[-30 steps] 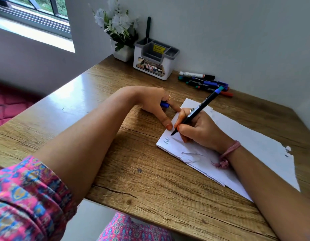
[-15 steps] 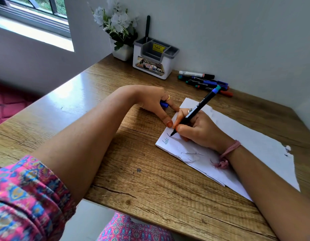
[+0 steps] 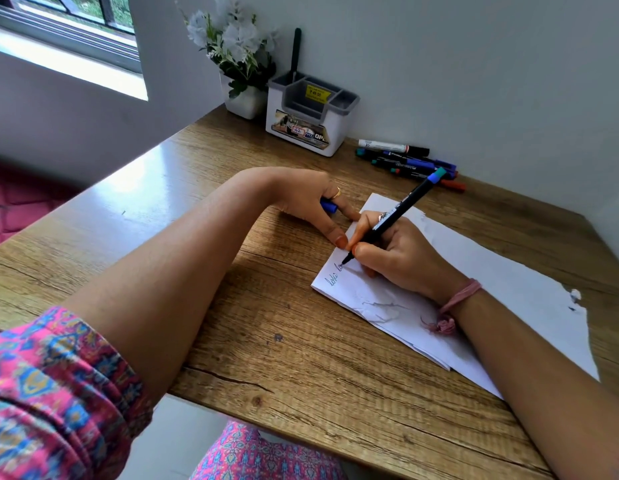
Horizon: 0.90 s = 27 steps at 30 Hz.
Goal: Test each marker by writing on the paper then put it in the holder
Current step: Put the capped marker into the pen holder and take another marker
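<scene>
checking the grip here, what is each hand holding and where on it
The right hand pinches the black marker low on its barrel, near the tip. The left hand has a blue cap tucked between its fingers.

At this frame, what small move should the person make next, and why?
Probably finish the stroke, then lift the marker off the paper. The right hand has its tip down beside a short green scribble, so the test looks nearly done. The left hand pins the paper's edge and holds a blue cap, likely needed before the marker goes into the holder.
</scene>
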Motion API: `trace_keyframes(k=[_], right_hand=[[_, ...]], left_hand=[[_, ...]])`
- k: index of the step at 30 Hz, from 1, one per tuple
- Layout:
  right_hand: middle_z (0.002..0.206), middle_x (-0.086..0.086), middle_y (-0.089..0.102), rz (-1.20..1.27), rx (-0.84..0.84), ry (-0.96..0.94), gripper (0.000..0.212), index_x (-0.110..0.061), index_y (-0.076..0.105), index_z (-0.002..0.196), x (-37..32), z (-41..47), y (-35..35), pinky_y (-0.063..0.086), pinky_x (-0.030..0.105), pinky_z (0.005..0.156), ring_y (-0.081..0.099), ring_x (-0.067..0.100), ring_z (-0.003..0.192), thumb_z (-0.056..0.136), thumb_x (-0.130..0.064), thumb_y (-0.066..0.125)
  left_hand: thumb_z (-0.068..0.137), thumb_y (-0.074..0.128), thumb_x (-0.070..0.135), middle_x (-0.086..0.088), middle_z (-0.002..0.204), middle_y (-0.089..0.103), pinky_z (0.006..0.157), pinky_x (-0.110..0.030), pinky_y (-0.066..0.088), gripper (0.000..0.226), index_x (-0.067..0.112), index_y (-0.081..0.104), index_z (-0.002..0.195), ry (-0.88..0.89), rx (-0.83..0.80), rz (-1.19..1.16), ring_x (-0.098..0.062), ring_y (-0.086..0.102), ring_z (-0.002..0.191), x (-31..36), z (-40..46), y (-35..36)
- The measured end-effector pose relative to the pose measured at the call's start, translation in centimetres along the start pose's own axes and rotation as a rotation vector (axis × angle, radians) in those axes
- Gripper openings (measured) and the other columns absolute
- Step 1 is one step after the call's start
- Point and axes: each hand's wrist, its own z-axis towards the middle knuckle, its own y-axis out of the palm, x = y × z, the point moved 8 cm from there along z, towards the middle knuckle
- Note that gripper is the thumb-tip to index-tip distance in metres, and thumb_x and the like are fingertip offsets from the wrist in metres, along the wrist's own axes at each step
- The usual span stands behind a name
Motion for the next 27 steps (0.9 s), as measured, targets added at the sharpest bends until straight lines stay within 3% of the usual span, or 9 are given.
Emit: trace_keyframes(k=[8, 11, 15, 19, 23, 27], right_hand=[[0.050, -0.008, 0.055, -0.021, 0.013, 0.006, 0.003, -0.012, 0.056, 0.068, -0.13, 0.01, -0.16, 0.040, 0.017, 0.046, 0.048, 0.003, 0.044, 0.069, -0.009, 0.056], [0.063, 0.013, 0.060, -0.008, 0.031, 0.009, 0.001, -0.011, 0.056, 0.070, -0.32, 0.11, -0.14, 0.040, 0.017, 0.045, 0.049, 0.004, 0.044, 0.070, -0.011, 0.056], [0.047, -0.008, 0.054, -0.020, 0.027, 0.011, 0.003, -0.009, 0.055, 0.071, -0.20, -0.01, -0.21, 0.040, 0.016, 0.045, 0.048, 0.003, 0.042, 0.070, -0.011, 0.056], [0.046, -0.011, 0.054, -0.039, 0.049, 0.002, 0.005, -0.008, 0.055, 0.071, -0.39, 0.03, -0.29, 0.039, 0.014, 0.046, 0.048, 0.001, 0.042, 0.071, -0.013, 0.056], [0.048, -0.012, 0.054, -0.056, 0.064, 0.000, 0.015, 0.002, 0.056, 0.074, -0.36, 0.12, -0.41, 0.040, 0.015, 0.047, 0.048, 0.001, 0.044, 0.070, -0.013, 0.056], [0.048, -0.010, 0.054, -0.035, 0.070, 0.006, 0.008, -0.005, 0.055, 0.073, -0.25, 0.04, -0.38, 0.040, 0.015, 0.046, 0.049, 0.002, 0.043, 0.072, -0.012, 0.055]], left_hand=[[0.050, 0.058, 0.072, 0.011, 0.096, 0.049, 0.071, -0.028, 0.037, 0.073, 0.055, 0.050, 0.120, -0.021, -0.007, -0.001, -0.011, 0.048, 0.088, -0.21, 0.12, 0.08], [0.055, 0.060, 0.069, 0.014, 0.092, 0.048, 0.067, -0.027, 0.034, 0.071, 0.052, 0.051, 0.123, -0.030, -0.011, 0.000, -0.009, 0.046, 0.084, -0.17, 0.06, -0.01], [0.069, 0.066, 0.059, 0.017, 0.090, 0.046, 0.065, -0.025, 0.032, 0.059, 0.050, 0.050, 0.124, -0.032, -0.003, 0.004, -0.007, 0.045, 0.081, -0.14, 0.08, 0.02], [0.067, 0.064, 0.061, 0.017, 0.090, 0.045, 0.066, -0.025, 0.032, 0.060, 0.050, 0.049, 0.125, -0.027, -0.016, 0.012, -0.007, 0.044, 0.081, 0.06, -0.10, 0.08], [0.052, 0.059, 0.069, 0.016, 0.091, 0.047, 0.067, -0.026, 0.033, 0.071, 0.054, 0.050, 0.121, -0.032, -0.021, -0.002, -0.008, 0.046, 0.084, 0.12, -0.23, 0.01], [0.050, 0.058, 0.073, 0.014, 0.093, 0.048, 0.069, -0.028, 0.034, 0.073, 0.057, 0.050, 0.120, -0.034, -0.020, 0.000, -0.009, 0.047, 0.086, -0.08, -0.12, 0.04]])
